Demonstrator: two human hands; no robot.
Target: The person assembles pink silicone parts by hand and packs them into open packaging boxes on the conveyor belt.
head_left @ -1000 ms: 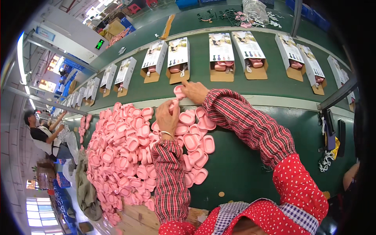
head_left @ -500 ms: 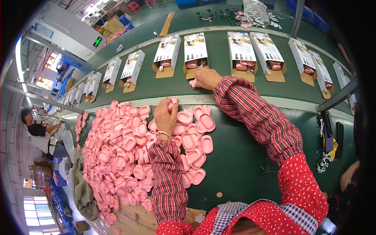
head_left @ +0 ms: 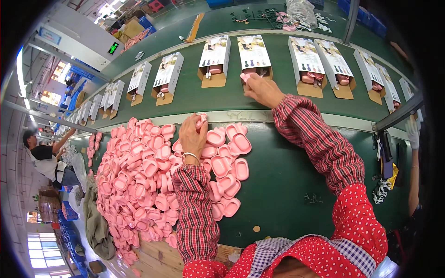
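Observation:
My right hand (head_left: pixel 265 91) pinches a pink plastic piece (head_left: pixel 247 77) at the open end of a white printed box (head_left: pixel 254 52). Its fingers partly cover the brown flap. Beside the pile's far edge, my left hand (head_left: pixel 193 137) is closed on another pink piece (head_left: pixel 201 121). A large heap of pink dished pieces (head_left: pixel 139 171) spreads around and left of my left forearm. More of them (head_left: pixel 240 144) lie just right of that wrist. The neighbouring box (head_left: pixel 214 53) has its flap folded down, with a pink item and a white plug end showing inside.
Open boxes (head_left: pixel 305 58) stand in a row along the green belt (head_left: pixel 185 97). A metal rail (head_left: pixel 278 116) separates the belt from my worktable (head_left: pixel 282 185). A slanted post (head_left: pixel 398 113), cables (head_left: pixel 382 191) and a gloved hand (head_left: pixel 412 132) are at the right. Another person (head_left: pixel 45 153) works far left.
The boxes have shifted right along the belt. My right hand moved right and slightly farther in, bringing its pink piece to the box opening. A gloved hand has appeared at the right.

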